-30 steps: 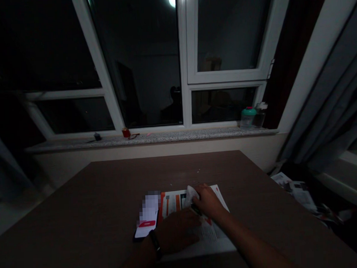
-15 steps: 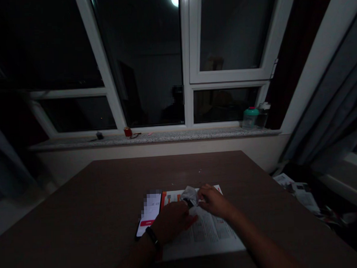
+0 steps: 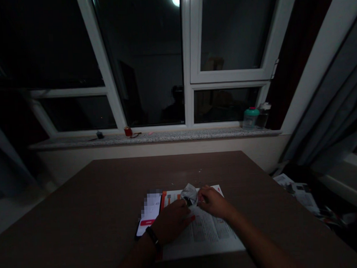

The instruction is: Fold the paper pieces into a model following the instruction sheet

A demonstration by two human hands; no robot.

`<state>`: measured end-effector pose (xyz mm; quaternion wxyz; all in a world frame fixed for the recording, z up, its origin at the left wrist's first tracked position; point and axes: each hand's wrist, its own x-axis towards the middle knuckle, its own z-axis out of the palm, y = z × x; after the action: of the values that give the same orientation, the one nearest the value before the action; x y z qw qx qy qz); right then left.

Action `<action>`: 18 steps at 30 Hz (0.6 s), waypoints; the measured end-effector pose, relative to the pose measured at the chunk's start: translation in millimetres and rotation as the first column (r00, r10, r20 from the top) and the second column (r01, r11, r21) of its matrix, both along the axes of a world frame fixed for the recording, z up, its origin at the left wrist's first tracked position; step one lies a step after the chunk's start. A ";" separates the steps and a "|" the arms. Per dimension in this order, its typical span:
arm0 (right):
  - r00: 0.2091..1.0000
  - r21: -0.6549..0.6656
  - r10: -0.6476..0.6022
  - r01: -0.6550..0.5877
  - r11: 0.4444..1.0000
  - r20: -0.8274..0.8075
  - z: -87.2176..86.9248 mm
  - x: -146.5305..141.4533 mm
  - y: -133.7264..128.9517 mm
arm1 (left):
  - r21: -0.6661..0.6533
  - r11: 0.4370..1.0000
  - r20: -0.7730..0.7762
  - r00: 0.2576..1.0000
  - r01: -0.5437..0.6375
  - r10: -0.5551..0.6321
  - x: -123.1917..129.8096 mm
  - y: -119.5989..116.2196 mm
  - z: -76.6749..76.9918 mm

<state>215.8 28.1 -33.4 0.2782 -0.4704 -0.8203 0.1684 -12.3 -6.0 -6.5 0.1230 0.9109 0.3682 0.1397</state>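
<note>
A crumpled grey-white piece, thin like tissue or cloth, stands up between my two hands above a printed sheet. Something small and dark shows at its lower edge; its kind is too dim to tell. My left hand, with a dark band on the wrist, comes from the lower left, its fingers bent round the piece's lower left side. On the right, my right hand pinches at the piece's right edge, thumb and fingertips close together. What lies between those fingertips is mostly hidden.
A lit phone lies left of the sheet on the brown table. On the window sill stand a small red item and a green-lidded bottle beside a second clear bottle. Papers lie beyond the table's right edge.
The crumpled piece stands slightly higher and looks fuller. My right fingers have shifted a little at its edge; my left hand stays nearly in place.
</note>
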 end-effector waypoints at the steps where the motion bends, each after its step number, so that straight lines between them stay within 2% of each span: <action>1: 1.000 -0.005 -0.007 0.007 1.000 -0.002 -0.8 -0.4 0.4 | -0.001 1.000 -0.006 1.000 -0.001 0.001 0.3 -0.7 1.4; 7: 0.998 -0.020 -0.067 0.067 0.998 0.000 -5.8 -4.2 4.5 | 0.012 1.000 -0.022 1.000 0.007 -0.007 1.6 -2.7 4.7; 12: 0.999 -0.012 -0.035 0.035 0.999 0.024 -2.1 -3.2 2.7 | 0.014 1.000 -0.019 1.000 0.011 -0.011 1.6 -1.6 0.6; 18: 0.992 0.023 -0.083 0.081 0.996 0.092 0.7 -6.7 0.6 | -0.014 1.000 -0.058 0.998 -0.002 0.001 2.9 -2.3 6.0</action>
<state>209.1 28.7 -32.7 0.2509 -0.5083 -0.8140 0.1267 -9.5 -8.3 -0.5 0.1188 0.9135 0.3732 0.1106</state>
